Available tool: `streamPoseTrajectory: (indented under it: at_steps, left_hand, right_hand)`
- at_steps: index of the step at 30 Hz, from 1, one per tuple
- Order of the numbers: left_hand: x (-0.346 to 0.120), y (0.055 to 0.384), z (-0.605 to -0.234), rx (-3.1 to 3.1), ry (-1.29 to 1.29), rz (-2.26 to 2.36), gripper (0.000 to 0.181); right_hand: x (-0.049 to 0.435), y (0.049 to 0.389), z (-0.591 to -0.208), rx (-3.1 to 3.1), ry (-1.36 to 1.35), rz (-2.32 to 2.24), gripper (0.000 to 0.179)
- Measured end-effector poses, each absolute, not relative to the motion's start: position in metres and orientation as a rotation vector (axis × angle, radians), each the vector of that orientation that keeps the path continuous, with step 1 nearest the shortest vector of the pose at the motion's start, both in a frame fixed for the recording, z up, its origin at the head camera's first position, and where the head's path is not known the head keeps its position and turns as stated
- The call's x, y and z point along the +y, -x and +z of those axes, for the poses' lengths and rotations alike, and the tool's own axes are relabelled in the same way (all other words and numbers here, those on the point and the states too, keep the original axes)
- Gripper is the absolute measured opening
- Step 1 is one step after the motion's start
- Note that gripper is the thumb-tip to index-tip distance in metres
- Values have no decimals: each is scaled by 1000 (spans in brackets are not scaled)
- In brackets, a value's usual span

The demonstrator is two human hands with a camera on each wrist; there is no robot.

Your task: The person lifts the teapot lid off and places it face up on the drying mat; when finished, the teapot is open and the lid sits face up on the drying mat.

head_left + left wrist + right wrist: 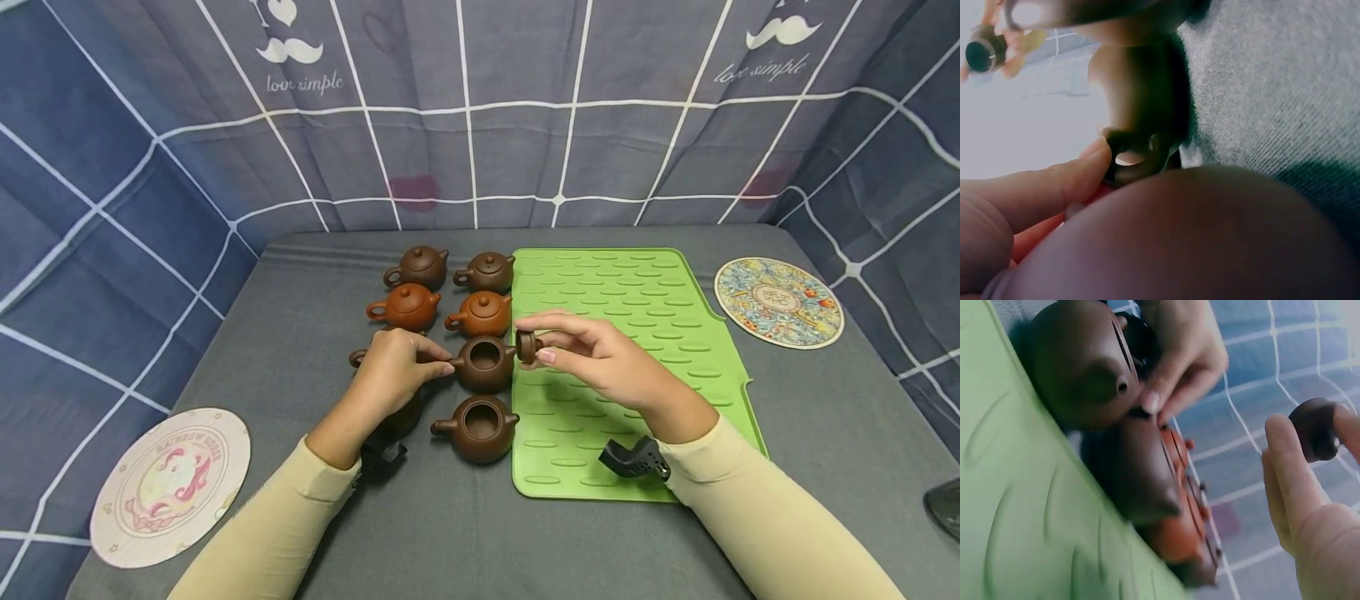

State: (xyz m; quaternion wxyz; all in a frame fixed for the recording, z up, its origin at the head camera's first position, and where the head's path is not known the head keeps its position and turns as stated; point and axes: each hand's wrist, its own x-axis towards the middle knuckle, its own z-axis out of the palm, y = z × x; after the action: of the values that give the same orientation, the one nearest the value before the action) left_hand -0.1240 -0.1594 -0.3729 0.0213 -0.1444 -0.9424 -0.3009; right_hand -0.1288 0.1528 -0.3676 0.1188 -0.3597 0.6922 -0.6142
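Observation:
A dark brown teapot sits lidless on the grey cloth, its round mouth showing. Thumb and fingers of my left hand pinch its handle from the left side. My right hand holds a small dark lid near the spout, tilted on its side; the right wrist view shows the same lid between thumb and fingers. Nearer to me stands another lidless brown teapot. In the left wrist view, the gripped pot's looped handle meets my thumb tip.
Behind are two orange-brown teapots and two dark ones, all lidded. My left hand and arm partly hide more brown pots. A green mat lies right of the rows. Round patterned mats lie at far left and right.

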Motion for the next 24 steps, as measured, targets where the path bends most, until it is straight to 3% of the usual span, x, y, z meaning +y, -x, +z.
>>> streamPoseTrajectory:
  at_steps: [7, 16, 24]
  left_hand:
    - [-159, 123, -373, -2917, 444, -933, 15]
    - [-162, 122, -373, -2918, 428, -918, 15]
    - [-160, 123, -373, -2917, 457, -907, 17]
  right_hand:
    - [204, 125, -380, 1916, 896, -2007, 58]
    - [265, 119, -387, 2380, 440, -1920, 47]
    - [298, 115, -394, 2521, 257, -1724, 46]
